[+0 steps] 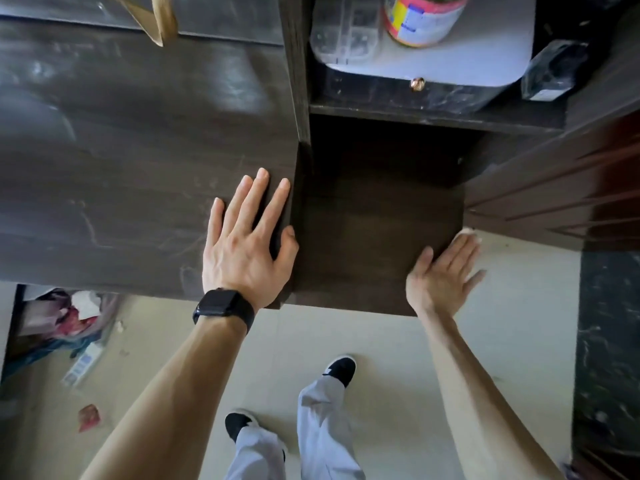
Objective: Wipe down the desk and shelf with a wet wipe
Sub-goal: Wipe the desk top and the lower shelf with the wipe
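The dark wooden desk top (131, 168) fills the left of the view, streaked and smudged. My left hand (247, 240), with a black watch on the wrist, lies flat on its right corner, thumb hooked over the edge. To its right sits a lower dark shelf board (377, 230). My right hand (445, 271) presses with straight fingers against that shelf's right edge. A bit of white wet wipe (467, 232) shows at the fingertips; most of it is hidden behind the hand.
A higher shelf (433, 116) holds a clear plastic box (343, 32), a labelled jar (420, 19) and a dark box (554, 71). A brown wooden door (568, 188) stands close on the right. Litter and a bag (65, 317) lie under the desk on the pale floor.
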Tool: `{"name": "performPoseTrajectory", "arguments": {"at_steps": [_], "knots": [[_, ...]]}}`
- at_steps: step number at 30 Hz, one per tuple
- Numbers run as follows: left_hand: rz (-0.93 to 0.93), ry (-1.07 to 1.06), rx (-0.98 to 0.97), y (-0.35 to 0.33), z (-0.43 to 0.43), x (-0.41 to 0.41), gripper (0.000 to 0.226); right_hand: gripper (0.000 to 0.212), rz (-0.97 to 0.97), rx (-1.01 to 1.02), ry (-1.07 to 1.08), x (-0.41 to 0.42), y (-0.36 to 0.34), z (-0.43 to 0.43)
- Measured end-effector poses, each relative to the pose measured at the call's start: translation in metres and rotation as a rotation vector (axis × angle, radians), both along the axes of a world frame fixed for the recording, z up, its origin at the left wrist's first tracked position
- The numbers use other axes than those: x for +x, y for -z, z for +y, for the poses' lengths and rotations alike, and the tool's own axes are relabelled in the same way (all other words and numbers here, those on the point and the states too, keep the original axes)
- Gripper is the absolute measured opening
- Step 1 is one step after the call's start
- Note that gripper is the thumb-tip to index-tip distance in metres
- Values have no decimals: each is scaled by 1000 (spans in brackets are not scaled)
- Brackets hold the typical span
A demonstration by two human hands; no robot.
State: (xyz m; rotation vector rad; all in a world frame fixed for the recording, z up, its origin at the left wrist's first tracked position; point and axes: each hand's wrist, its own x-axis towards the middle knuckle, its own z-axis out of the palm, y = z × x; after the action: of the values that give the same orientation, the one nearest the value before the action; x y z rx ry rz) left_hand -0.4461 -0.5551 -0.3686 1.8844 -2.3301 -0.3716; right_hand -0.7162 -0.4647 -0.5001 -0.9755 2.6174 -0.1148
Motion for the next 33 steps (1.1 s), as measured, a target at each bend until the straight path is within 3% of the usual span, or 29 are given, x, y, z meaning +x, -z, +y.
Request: {"name": "performPoseTrajectory", "arguments": {"at_steps": [2,7,10,12,16,19,26,33], "knots": [[1,0,-6,0,1,1,59,72,25,-42,-42,30,0,-23],[-19,1,-3,-1,1,0,59,69,-31,-84,-684,137,0,-17],[-25,2,5,-3,2,-1,58,67,-75,-123,-895,131,-5,33],[-19,-2,11,-3,3,-1,58,66,-23,-89,-785,92,-2,58],[-20,8,8,-2,2,-1,58,68,39,48,-229,9,2,68],[-4,15,-1,-1,2,1,58,71,23,9,-92,33,0,51],[8,8,-14,4,2,3,58,77,-126,-128,-719,181,-6,43],[-39,-182,45,17,12,13,59,106,-135,-69,-853,175,1,53]]}}
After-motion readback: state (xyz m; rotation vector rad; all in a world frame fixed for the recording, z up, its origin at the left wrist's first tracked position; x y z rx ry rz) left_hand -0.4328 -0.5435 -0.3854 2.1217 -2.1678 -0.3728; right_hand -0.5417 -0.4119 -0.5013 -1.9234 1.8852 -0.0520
